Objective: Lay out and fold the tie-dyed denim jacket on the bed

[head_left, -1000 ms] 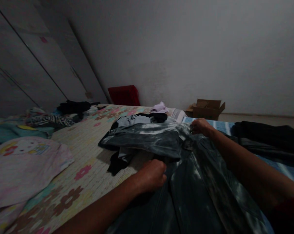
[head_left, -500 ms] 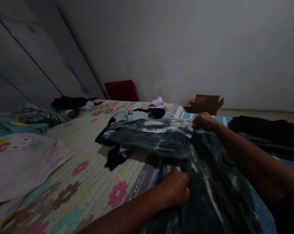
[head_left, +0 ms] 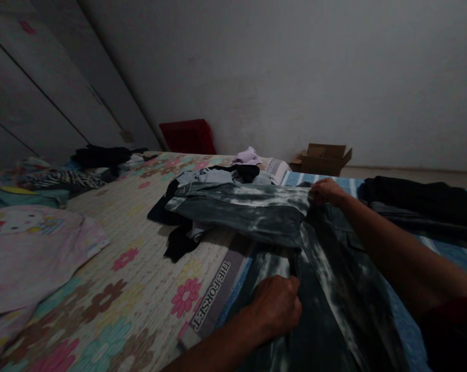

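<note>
Dark grey pants (head_left: 252,217) with whitish tie-dye streaks are spread across the bed toward me. One part stretches left over a heap of clothes (head_left: 212,175); the rest hangs down toward the bottom of the view. My left hand (head_left: 278,305) is closed on the fabric near the lower middle. Farther off, my right hand (head_left: 326,192) pinches the upper edge, where the fabric bends. Between the two hands the cloth lies creased. The fingertips of my left hand are partly hidden.
A pink shirt (head_left: 40,253) lies at left on the flowered bedspread (head_left: 136,279), with more clothes (head_left: 71,178) behind it. Folded dark clothes (head_left: 423,201) sit at right on blue striped bedding. A cardboard box (head_left: 322,159) and a red item (head_left: 187,136) stand by the wall.
The view has shifted slightly, so the scene sits a little higher and further left. Both hands keep their hold on the pants, with the right drawn a little farther from the left part.
</note>
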The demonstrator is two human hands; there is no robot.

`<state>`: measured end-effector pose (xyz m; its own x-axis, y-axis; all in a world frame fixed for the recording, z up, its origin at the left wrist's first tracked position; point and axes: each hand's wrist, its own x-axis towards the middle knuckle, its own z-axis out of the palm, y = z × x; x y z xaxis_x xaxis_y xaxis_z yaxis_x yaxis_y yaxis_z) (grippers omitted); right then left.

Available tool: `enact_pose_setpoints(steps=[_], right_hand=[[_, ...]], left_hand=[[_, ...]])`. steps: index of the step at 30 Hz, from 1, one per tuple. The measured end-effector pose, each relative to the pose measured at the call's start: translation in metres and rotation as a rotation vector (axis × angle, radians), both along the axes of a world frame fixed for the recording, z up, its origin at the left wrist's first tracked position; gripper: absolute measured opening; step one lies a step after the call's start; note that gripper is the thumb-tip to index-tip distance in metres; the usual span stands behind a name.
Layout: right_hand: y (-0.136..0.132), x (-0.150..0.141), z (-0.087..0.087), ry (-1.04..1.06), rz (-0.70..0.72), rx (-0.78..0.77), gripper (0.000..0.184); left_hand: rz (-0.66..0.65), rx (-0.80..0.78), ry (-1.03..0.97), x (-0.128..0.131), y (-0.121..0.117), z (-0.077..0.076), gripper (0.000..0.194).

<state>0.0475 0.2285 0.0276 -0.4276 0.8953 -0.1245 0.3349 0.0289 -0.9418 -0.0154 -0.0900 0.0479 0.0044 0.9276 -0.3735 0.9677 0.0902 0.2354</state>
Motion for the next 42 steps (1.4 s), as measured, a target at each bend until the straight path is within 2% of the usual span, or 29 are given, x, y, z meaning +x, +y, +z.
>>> enact_pose_setpoints(steps=[5, 7, 10, 14, 18, 23, 25, 28, 33, 38, 42], right_hand=[[-0.013, -0.005, -0.019, -0.122, -0.119, -0.05, 0.018], [-0.018, -0.005, -0.02, -0.117, -0.148, -0.051, 0.018], [-0.028, 0.0, -0.013, -0.067, -0.177, -0.065, 0.01], [-0.056, 0.011, -0.002, 0.022, -0.125, -0.157, 0.019], [-0.094, 0.024, -0.001, 0.096, -0.046, -0.268, 0.027], [-0.133, 0.038, 0.003, 0.127, 0.043, -0.357, 0.036], [-0.145, 0.044, 0.006, 0.117, 0.079, -0.374, 0.037], [-0.16, 0.049, 0.007, 0.087, 0.12, -0.388, 0.051], [-0.181, 0.053, 0.002, -0.034, 0.17, -0.376, 0.072], [-0.202, 0.056, -0.002, -0.13, 0.187, -0.336, 0.078], [-0.214, 0.058, -0.005, -0.157, 0.186, -0.334, 0.074]], left_hand=[[-0.017, 0.028, 0.062, 0.009, -0.006, -0.005, 0.025], [-0.027, 0.037, 0.041, 0.008, -0.009, -0.006, 0.023], [-0.034, 0.057, -0.043, 0.002, -0.012, -0.006, 0.018], [-0.022, 0.099, -0.209, -0.007, -0.018, -0.005, 0.01], [0.006, 0.166, -0.364, -0.013, -0.027, -0.006, 0.012], [0.034, 0.32, -0.439, -0.018, -0.047, -0.001, 0.017], [0.063, 0.392, -0.437, -0.02, -0.059, 0.002, 0.019], [0.085, 0.489, -0.413, -0.025, -0.078, 0.003, 0.021], [0.015, 0.645, -0.323, -0.03, -0.105, -0.012, 0.023], [-0.027, 0.634, -0.202, -0.025, -0.123, -0.03, 0.023], [-0.07, 0.575, -0.138, -0.018, -0.13, -0.033, 0.027]])
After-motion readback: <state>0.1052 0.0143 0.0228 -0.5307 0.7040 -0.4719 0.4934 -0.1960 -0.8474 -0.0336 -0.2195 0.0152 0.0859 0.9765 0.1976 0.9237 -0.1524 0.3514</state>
